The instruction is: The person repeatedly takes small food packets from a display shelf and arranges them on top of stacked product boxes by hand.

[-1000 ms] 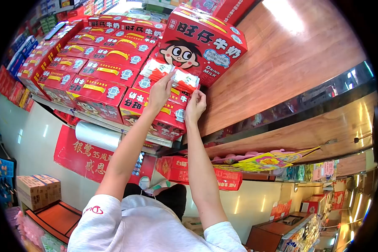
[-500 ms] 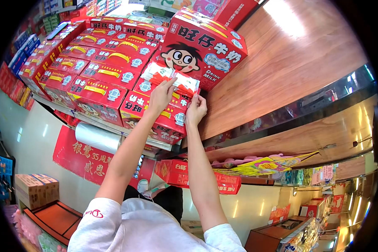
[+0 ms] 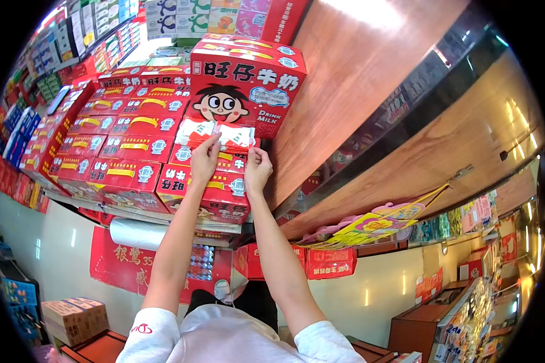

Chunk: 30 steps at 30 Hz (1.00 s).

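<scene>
Down at the packets (image 3: 235, 134), the right hand (image 3: 258, 170) is curled — seemingly pinching one corner to steady it; the left hand (image 3: 204, 160) sits by the gap, its grip hard to tell. Cartons (image 3: 224, 195) below make a ledge — tall box (image 3: 278, 95) just behind, perhaps a backstop.

Shop, looks like grocery. Evidence: bulk stack of matching red milk cartons (image 3: 133, 125) with yellow handles, one more standing upright with DRINK MILK on its front. Shelves (image 3: 68, 64) upper left, packed with boxed goods. Red sign sheet (image 3: 118, 272) with gold Chinese characters below the stack. Brown cardboard boxes (image 3: 72, 320) lower left, glossy pale floor (image 3: 63, 251), long wood-topped desk (image 3: 327, 103) on the right.
</scene>
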Each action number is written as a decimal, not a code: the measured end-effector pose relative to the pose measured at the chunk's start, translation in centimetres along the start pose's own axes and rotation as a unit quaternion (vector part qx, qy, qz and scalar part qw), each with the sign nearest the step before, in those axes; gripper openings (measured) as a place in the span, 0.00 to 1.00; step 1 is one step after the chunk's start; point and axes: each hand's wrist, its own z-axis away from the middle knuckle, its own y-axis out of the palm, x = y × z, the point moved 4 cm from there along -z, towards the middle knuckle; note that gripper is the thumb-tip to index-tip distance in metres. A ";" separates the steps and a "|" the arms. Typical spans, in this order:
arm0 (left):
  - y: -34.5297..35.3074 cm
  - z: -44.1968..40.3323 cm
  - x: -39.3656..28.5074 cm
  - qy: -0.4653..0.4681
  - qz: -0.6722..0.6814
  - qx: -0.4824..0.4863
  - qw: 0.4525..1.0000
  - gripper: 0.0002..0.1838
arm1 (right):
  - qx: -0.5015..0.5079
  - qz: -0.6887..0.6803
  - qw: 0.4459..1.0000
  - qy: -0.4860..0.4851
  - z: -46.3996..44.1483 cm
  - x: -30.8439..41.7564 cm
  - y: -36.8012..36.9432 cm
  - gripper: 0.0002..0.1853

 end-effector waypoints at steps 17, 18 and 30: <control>-0.3 0.3 -1.2 -0.035 0.043 0.068 0.996 0.13 | -0.001 -0.037 0.999 -0.023 0.0 0.1 0.4 0.09; -0.2 0.2 -1.0 -0.039 0.025 0.070 0.996 0.13 | 0.013 -0.034 0.999 -0.029 0.0 0.3 0.6 0.09; 0.2 0.2 -0.7 -0.019 0.039 0.071 0.997 0.14 | 0.119 0.044 0.989 -0.080 0.5 0.8 1.7 0.14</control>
